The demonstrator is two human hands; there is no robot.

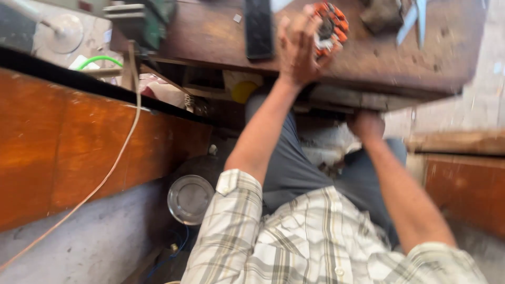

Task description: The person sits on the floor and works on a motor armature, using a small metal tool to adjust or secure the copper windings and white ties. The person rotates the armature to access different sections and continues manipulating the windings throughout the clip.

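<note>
The picture is blurred by motion. My left hand (299,46) reaches up onto the brown wooden workbench (400,58) and grips a round motor winding with orange-copper coils (331,26). My right hand (366,125) is lower, under the front edge of the bench above my knees; its fingers are hidden, so I cannot tell whether it holds anything. Both forearms are bare below a plaid shirt's short sleeves.
A black flat bar (259,26) lies on the bench left of the winding. A green machine (142,21) stands at its left corner. An orange-brown cabinet (79,142) with a loose cord runs along the left. A round metal lid (190,199) lies on the floor.
</note>
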